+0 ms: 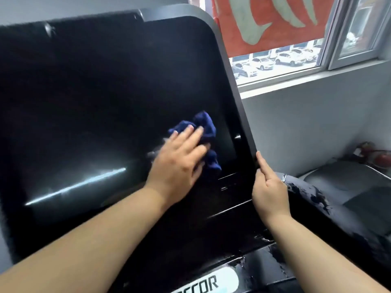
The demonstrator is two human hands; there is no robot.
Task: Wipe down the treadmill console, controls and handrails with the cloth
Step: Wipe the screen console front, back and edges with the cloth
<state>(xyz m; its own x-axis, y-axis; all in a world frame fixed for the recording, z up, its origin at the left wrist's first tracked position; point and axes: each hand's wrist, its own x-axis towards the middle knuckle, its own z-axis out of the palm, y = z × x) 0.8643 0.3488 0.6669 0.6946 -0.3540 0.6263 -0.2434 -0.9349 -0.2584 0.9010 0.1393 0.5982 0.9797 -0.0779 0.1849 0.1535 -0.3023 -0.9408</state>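
Bare console screen point(84, 102) leftward

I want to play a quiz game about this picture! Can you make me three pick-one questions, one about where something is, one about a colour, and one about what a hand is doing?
1. Where on the screen is the cloth?
A. top left corner
B. lower right part
C. off the screen

2. What colour is the cloth?
A. dark blue
B. yellow
C. white

3. What is the right hand doing?
A. waving in the air
B. holding a bottle
C. gripping the screen's right edge

Answers:
1 B, the cloth lies low on the screen, toward its right side.
2 A, it looks dark blue.
3 C, the right hand clasps the edge; the left hand presses the cloth.
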